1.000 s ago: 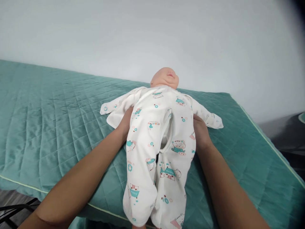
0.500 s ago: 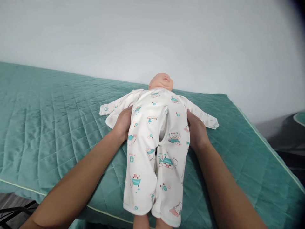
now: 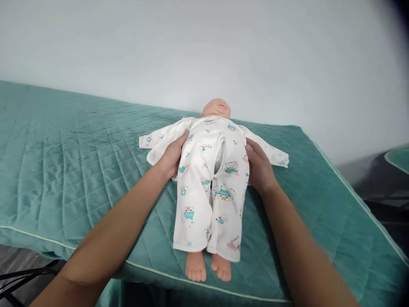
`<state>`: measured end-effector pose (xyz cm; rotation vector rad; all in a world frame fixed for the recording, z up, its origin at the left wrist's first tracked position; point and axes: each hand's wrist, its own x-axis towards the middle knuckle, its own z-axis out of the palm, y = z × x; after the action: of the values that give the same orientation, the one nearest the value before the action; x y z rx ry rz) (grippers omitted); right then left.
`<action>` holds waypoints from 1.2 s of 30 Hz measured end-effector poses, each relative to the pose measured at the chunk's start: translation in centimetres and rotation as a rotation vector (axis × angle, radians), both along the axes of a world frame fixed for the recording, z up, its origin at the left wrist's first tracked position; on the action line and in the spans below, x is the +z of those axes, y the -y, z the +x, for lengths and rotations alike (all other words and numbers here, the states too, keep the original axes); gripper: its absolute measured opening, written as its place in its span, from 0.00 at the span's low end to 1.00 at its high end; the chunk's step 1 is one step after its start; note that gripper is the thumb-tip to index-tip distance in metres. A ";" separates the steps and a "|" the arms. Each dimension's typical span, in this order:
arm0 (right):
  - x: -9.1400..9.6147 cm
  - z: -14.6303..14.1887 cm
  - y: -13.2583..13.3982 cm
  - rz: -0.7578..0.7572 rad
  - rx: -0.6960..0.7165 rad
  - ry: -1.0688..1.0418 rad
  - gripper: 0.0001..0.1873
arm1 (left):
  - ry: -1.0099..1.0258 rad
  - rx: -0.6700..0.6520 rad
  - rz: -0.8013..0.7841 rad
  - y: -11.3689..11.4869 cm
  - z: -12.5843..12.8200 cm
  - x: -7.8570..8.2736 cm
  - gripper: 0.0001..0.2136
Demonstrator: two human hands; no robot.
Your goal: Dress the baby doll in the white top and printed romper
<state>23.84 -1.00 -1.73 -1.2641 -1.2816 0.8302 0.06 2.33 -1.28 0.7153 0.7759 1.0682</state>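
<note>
A baby doll (image 3: 216,108) lies on its back, head towards the wall and bare feet near the front edge of the bed. It wears white split-crotch pants (image 3: 194,200) with animal and house prints, pulled up high over its body. A matching white top (image 3: 268,153) has its sleeves spread out to both sides. My left hand (image 3: 174,155) holds the doll's left-of-view side at the waist, thumb on top. On the other side my right hand (image 3: 259,166) grips the waist too. The fingers of both hands are partly hidden beneath the doll and cloth.
A green quilted cover (image 3: 79,170) with pale piping lies under the doll. Behind it rises a plain pale wall (image 3: 198,47). At lower left stand black metal legs (image 3: 25,277); a green round-edged surface (image 3: 398,160) shows at far right.
The doll's legs have come down and farther from me, so its feet now show fully. Both hands stay at its sides and have shifted slightly inward and away.
</note>
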 end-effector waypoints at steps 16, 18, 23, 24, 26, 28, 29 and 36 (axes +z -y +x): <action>0.1 -6.7 21.0 0.284 0.189 0.579 0.23 | -0.814 0.259 0.708 20.6 -4.5 -2.6 0.12; 0.2 -7.0 22.0 0.252 0.234 0.618 0.24 | -0.900 0.212 0.769 22.5 -4.5 -2.9 0.15; 0.9 -8.5 22.6 0.242 0.121 0.952 0.24 | -1.077 0.231 0.868 23.6 -3.9 -2.9 0.14; 1.0 -9.0 22.5 0.233 0.067 1.021 0.22 | -1.094 0.243 0.886 23.5 -3.7 -2.8 0.11; 1.2 -10.0 22.3 0.213 -0.015 1.106 0.16 | -1.079 0.250 0.906 23.3 -3.3 -2.7 0.08; 1.3 -10.7 22.0 0.209 -0.062 1.137 0.10 | -1.016 0.250 0.910 23.4 -2.9 -2.5 0.06; 1.4 -10.8 21.8 0.213 -0.077 1.139 0.08 | -0.983 0.256 0.912 23.5 -2.8 -2.4 0.06; 2.7 -10.6 22.3 0.390 -0.055 0.960 0.09 | -0.883 0.307 0.929 24.8 -3.8 -1.4 0.04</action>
<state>13.24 -23.30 1.02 -1.3979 -2.0136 -0.1452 -3.76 -22.50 -2.69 1.9909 1.1473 1.3988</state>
